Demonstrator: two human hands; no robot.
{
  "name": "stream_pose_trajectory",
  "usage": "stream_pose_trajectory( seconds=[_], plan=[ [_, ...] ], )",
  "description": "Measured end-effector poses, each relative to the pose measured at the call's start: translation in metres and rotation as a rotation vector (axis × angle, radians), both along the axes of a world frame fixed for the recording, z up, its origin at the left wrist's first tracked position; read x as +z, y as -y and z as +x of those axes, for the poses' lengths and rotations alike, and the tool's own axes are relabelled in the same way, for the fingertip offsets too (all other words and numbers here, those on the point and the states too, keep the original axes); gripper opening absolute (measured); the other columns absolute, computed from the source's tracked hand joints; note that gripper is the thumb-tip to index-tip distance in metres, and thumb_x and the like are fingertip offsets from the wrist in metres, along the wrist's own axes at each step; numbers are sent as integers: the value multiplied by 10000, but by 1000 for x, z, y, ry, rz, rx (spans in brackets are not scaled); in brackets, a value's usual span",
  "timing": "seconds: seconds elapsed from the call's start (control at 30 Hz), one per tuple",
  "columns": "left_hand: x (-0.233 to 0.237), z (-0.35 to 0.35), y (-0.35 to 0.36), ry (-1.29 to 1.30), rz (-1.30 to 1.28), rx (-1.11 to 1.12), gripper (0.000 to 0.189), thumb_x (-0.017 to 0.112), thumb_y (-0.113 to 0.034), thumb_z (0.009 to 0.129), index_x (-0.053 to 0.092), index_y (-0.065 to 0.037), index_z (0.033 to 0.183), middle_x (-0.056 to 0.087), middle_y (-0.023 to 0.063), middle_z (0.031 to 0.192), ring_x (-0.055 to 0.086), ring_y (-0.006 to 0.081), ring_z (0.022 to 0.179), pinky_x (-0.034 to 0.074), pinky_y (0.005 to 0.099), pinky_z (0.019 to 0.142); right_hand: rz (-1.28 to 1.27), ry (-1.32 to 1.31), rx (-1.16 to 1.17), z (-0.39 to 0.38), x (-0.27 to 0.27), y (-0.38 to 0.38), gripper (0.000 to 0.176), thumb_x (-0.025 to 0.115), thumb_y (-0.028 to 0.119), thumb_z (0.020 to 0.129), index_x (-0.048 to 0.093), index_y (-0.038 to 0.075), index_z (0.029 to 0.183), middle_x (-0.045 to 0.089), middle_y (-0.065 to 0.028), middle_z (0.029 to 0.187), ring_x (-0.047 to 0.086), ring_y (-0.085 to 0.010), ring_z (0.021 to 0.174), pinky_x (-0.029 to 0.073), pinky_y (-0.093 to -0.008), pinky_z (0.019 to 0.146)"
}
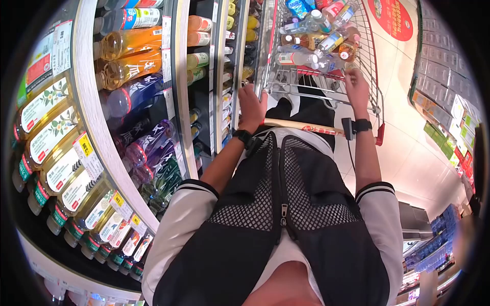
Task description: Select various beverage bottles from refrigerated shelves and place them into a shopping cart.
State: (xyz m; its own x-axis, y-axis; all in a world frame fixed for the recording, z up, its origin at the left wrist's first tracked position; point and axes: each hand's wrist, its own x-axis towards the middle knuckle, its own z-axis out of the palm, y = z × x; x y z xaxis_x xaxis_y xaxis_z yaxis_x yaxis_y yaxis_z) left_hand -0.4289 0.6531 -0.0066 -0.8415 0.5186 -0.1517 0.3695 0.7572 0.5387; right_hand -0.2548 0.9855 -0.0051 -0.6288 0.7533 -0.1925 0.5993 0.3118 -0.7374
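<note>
A metal shopping cart (376, 76) with red trim stands ahead of me, its handle (301, 126) crossing just in front of my waist. Bottles (311, 25) lie piled in its basket. Between the basket's left side and the shelf edge is my left hand (251, 106), fingers curled and thumb toward the cart; what it grips is hidden. My right hand (357, 86) is closed at the near right of the basket, its fingertips beside the bottles. I cannot make out what they hold.
Drink shelves (94, 117) run close along my left, with yellow bottles (64, 173) and orange bottles (135, 43). Tiled floor (400, 122) lies to the right, with a red round floor sticker (391, 19). Stacked packs (446, 66) stand at the far right.
</note>
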Motion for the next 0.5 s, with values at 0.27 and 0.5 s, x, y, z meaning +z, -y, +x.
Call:
stream_pose_trajectory(
  seconds=[0.27,0.5],
  plan=[
    [25,9,-25,659,-2,352,407,523,-392,1041,523,4,1133,677,179,751,645,271,482,528,415,476,-112,-463,608,-215,51,134,426,681,225,844,621,77,1239,665,-151,1137,672,-353,1016,559,-466,856],
    [-28,20,24,86,-24,-122,389,564,-412,1020,603,-45,1144,718,179,963,684,373,911,498,498,744,96,-534,574,-311,45,267,903,871,320,636,478,55,1404,462,-206,1443,439,-393,1374,357,-538,1148]
  ],
)
